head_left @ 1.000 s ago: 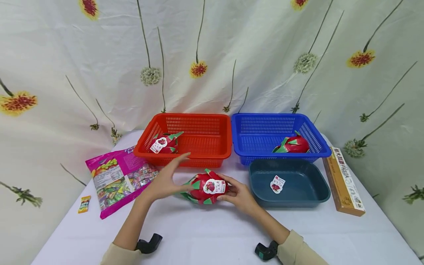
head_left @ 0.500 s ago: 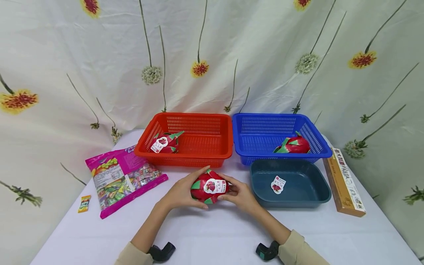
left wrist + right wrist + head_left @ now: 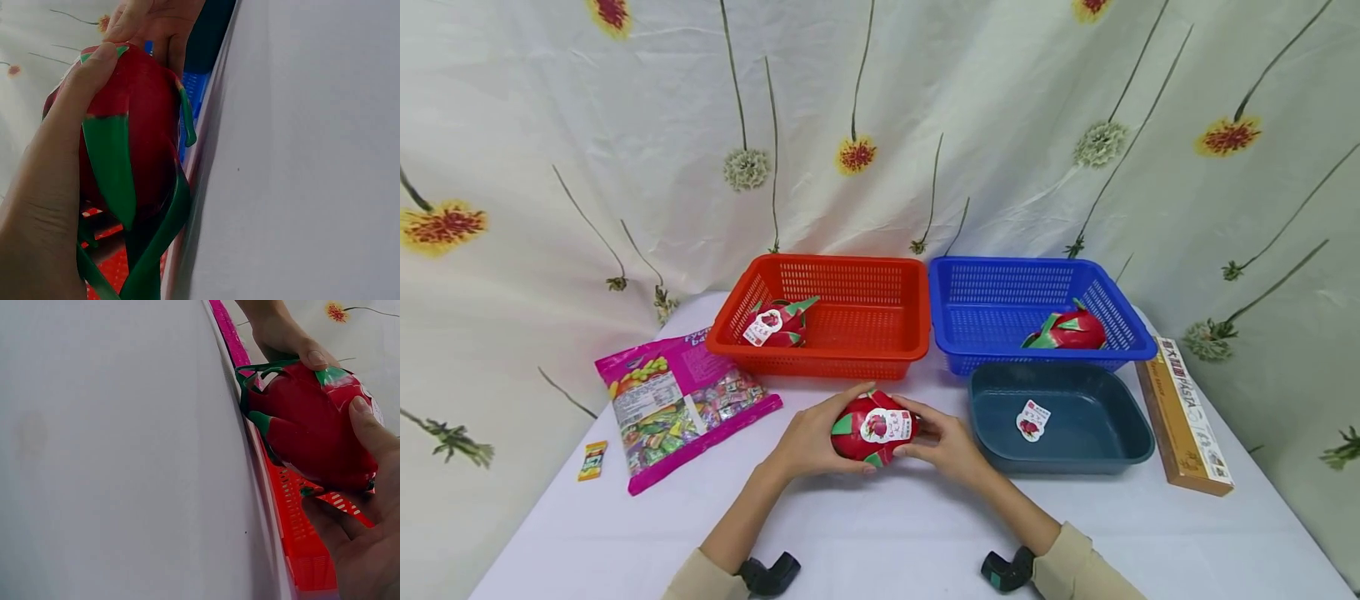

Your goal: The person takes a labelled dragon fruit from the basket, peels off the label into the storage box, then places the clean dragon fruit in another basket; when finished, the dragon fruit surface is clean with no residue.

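A red dragon fruit with green scales and a white label is held between both hands in front of the red basket. My left hand grips its left end, thumb along the near side and fingers over the far side. On the other end, my right hand pinches it between thumb and fingers. The left wrist view shows the fruit with long green leaf tips hanging by the palm. From the right wrist, the left thumb and right thumb both press on the fruit.
Behind stand a red basket and a blue basket, each with a dragon fruit inside. A dark teal tub holds a loose label. A pasta box lies at right; a candy bag and one small packet lie left.
My left hand has moved right and closed around the fruit's left end. The right hand has kept its hold, and the fruit has stayed nearly in place.
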The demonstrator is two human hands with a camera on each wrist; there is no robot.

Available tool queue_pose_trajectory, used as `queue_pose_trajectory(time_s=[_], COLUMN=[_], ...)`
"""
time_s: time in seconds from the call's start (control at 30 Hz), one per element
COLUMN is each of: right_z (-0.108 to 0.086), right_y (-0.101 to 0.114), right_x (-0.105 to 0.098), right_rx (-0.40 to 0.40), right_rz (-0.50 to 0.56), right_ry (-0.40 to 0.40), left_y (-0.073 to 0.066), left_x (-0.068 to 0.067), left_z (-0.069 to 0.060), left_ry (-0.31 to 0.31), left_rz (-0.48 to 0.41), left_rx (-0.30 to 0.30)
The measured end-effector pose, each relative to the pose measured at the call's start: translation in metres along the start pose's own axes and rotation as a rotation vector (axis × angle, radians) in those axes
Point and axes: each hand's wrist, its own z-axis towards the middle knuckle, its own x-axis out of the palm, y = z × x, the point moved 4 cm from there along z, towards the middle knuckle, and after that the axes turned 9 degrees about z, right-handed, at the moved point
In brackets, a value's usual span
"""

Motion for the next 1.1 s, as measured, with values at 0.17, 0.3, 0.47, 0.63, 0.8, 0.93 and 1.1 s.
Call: queue_pose_trajectory(time_s=[0.17, 0.3, 0.47, 0.63, 0.8, 0.93, 1.1], right_z=[-0.001, 0.001, 0.002, 0.001, 0.001, 0.002, 0.002], right_y=[0.007, 0.017, 0.033, 0.033, 0.027, 0.023, 0.019], right_x=[0.001, 0.001, -0.004, -0.006, -0.005, -0.004, -0.002], right_rx=[-0.016, -0.077, -0.177, -0.171, -0.134, -0.129, -0.137], right_rz=[-0.079, -0.071, -0.111, -0.069, 0.031, 0.043, 0.055], right_ry=[0.008, -0.029, -0.162, -0.181, -0.169, -0.200, -0.247], left_y=[-0.002, -0.003, -0.003, -0.004, -0.005, -0.007, -0.008], left_x=[-0.001, -0.005, -0.010, -0.013, -0.013, -0.014, -0.014], left_z=[-0.004, -0.007, -0.007, -0.007, -0.007, -0.007, -0.007], left_ry=[-0.075, -0.133, -0.182, -0.208, -0.218, -0.222, -0.232], left_rz=[0.010, 0.022, 0.017, 0.020, 0.022, 0.020, 0.017], left_rx=[0.052, 0.050, 0.051, 0.084, 0.124, 0.140, 0.147])
